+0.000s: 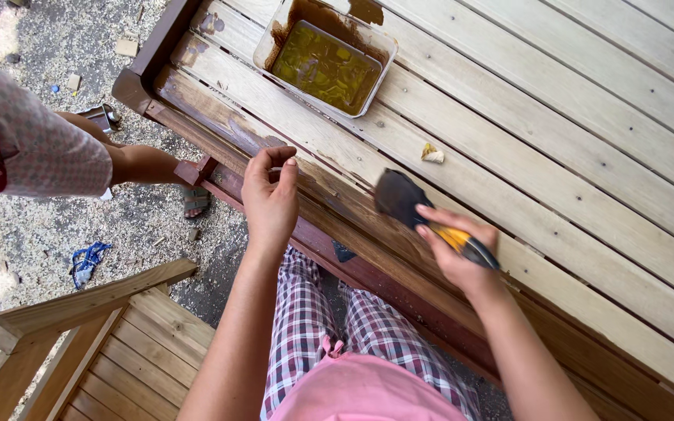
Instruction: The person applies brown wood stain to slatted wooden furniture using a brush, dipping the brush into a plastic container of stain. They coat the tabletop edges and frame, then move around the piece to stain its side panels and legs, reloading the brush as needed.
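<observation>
My right hand [455, 251] grips a paintbrush [403, 199] with a yellow and black handle; its dark bristles press on a slat of the wooden slatted panel [555, 148]. The slats near me are stained brown, the far ones are pale bare wood. My left hand [270, 195] hovers over the panel's dark stained edge, thumb and fingers pinched together on something tiny that I cannot make out. A clear plastic tub [326, 61] with brown-green stain sits on the slats at the far left.
Another person's arm [138, 164] in a patterned sleeve reaches toward the panel's corner from the left. A second wooden slatted piece [111, 343] stands at lower left. Gravel ground [33, 234] carries scraps and a blue wrapper [86, 261]. A small crumpled scrap [432, 153] lies on the slats.
</observation>
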Available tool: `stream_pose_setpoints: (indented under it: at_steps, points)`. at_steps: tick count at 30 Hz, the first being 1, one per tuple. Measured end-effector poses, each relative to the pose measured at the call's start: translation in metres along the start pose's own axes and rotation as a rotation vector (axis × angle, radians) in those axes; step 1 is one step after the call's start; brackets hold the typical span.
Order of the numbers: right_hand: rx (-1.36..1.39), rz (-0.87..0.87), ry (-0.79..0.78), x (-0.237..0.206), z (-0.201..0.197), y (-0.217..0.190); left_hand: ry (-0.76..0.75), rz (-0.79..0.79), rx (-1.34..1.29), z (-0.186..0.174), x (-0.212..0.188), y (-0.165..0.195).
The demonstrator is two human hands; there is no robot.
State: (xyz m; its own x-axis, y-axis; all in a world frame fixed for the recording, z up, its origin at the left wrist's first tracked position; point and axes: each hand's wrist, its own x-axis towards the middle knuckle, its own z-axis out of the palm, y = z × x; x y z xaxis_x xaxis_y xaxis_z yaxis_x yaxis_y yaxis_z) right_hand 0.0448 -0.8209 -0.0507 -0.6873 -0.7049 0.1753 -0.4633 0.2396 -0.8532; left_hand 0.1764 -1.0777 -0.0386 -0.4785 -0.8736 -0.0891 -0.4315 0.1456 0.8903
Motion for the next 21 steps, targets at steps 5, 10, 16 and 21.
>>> stream_pose_setpoints:
  at_steps: [5, 10, 16, 21]
  points:
    - [-0.071, -0.186, 0.010, 0.002, 0.007, 0.001, -0.102, -0.012, -0.026, 0.005, 0.014, 0.002]
    - [0.045, -0.218, -0.040, 0.062, 0.094, 0.009, -0.103, 0.088, -0.061, -0.003, 0.037, -0.001]
    - [-0.063, -0.011, -0.161, 0.034, 0.031, 0.007, -0.109, 0.110, -0.148, -0.012, 0.066, 0.002]
    - [-0.089, 0.049, -0.068, -0.019, -0.031, 0.010, -0.136, -0.083, -0.283, -0.030, 0.080, -0.003]
